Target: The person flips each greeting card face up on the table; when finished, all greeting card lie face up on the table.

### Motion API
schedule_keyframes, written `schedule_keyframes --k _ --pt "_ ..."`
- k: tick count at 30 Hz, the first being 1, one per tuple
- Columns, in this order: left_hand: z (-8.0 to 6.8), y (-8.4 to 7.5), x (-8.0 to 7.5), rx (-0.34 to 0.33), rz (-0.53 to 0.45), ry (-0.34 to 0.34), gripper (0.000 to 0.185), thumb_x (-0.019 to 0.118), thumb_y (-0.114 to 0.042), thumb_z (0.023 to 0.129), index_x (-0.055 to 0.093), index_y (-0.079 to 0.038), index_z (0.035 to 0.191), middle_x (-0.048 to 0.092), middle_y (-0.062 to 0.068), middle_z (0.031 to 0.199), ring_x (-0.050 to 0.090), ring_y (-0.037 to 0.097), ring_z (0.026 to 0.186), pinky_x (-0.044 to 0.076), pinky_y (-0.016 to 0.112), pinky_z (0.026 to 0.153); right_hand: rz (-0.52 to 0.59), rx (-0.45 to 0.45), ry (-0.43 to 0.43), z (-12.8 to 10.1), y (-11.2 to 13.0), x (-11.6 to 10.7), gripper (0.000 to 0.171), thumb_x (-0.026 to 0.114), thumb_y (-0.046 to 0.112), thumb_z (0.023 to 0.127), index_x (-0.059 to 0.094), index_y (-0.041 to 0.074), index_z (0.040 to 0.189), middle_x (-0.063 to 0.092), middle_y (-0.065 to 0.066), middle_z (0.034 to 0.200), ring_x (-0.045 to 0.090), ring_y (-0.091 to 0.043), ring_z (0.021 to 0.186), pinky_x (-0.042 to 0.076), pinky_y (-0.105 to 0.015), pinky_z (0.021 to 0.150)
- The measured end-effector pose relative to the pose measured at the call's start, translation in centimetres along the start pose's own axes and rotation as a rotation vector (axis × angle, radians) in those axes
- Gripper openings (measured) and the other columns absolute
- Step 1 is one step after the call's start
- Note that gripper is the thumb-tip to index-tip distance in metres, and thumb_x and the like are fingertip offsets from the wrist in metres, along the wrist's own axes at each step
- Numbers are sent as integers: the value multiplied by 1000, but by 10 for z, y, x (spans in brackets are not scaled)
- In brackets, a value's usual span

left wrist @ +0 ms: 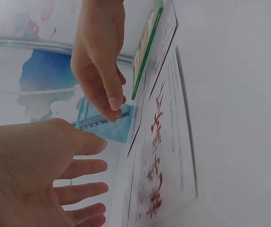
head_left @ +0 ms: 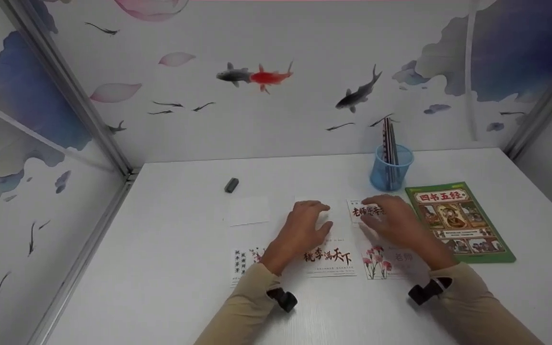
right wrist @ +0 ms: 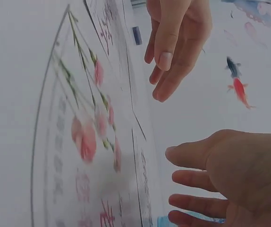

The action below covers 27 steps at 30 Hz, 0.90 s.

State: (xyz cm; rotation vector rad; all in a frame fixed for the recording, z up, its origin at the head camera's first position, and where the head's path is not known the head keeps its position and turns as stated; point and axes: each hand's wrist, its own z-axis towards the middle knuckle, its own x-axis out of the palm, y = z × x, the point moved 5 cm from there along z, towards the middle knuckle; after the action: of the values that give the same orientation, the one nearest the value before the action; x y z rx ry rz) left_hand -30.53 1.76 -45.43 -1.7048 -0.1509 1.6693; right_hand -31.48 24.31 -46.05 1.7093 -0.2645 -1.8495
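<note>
My left hand (head_left: 302,232) hovers over the middle cards, its fingers spread and holding nothing. Just below it lies a card with large dark-red characters (head_left: 328,258). The right hand (head_left: 393,223) is raised over a card with red-brown lettering (head_left: 358,212) and partly covers it; in the right wrist view its fingers (right wrist: 197,178) are apart with nothing between them. Beneath the right wrist is a card with pink carnations (head_left: 376,263). A gap separates the two hands. The left forearm partly hides a card with blossoms and black characters (head_left: 240,261).
A plain white card (head_left: 248,211) lies at the back left, with a dark eraser-like block (head_left: 231,185) behind it. A blue cup (head_left: 381,175) holding several pencils stands at the back right. Beside the right hand lies a green-edged book (head_left: 491,230). Printed panels enclose the table.
</note>
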Motion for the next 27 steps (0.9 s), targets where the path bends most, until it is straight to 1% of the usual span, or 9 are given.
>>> schedule_keyframes --k 3,6,9,13,15,19,24,27 --pt "-5 15 -12 -30 8 -44 45 68 -25 108 63 -6 149 61 13 156 49 34 153 41 49 127 73 -35 31 3 14 11 44 73 20 104 67 3 144 71 -22 140 64 -45 130 52 -64 108" --pt "-9 27 -18 -67 15 -53 50 69 -25 107 59 -5 152 60 15 157 49 35 153 41 49 127 72 -39 32 9 25 19 47 72 22 105 64 4 148 72 -20 139 67 -40 122 56 -61 102" --pt "-12 34 -17 -107 11 -22 56 69 -27 107 53 -4 157 58 16 159 48 35 154 40 48 128 33 7 36 15 32 27 52 72 26 105 61 4 151 73 -19 138 67 -39 122 56 -60 103" --pt "-13 38 -14 -133 -18 0 61 69 -28 107 49 -3 159 58 19 158 49 35 154 42 48 127 2 59 64 17 36 36 59 74 30 104 57 3 154 72 -21 137 65 -42 126 55 -61 106" --pt "-14 39 -13 -133 -45 -2 62 70 -27 107 48 -2 159 60 20 156 51 34 152 44 48 126 15 64 73 16 38 39 60 73 30 104 56 2 154 71 -22 139 63 -43 128 54 -62 107" --pt "-14 40 -15 -117 -88 -20 59 69 -26 107 49 -2 158 65 19 149 55 34 148 47 49 123 74 64 80 17 40 42 60 74 29 104 56 1 154 68 -24 145 64 -43 130 54 -62 108" --pt "-14 42 -19 -89 -104 -34 54 68 -24 108 53 -2 155 67 18 147 56 35 146 47 50 122 179 59 90 21 43 41 62 73 29 105 52 3 158 61 -26 153 65 -45 135 55 -60 110" --pt "-15 43 -19 -84 -111 -28 51 67 -26 109 58 -2 152 66 18 148 55 35 146 46 50 123 276 29 37 23 48 39 59 74 23 105 53 4 157 58 -24 157 67 -44 134 57 -57 109"
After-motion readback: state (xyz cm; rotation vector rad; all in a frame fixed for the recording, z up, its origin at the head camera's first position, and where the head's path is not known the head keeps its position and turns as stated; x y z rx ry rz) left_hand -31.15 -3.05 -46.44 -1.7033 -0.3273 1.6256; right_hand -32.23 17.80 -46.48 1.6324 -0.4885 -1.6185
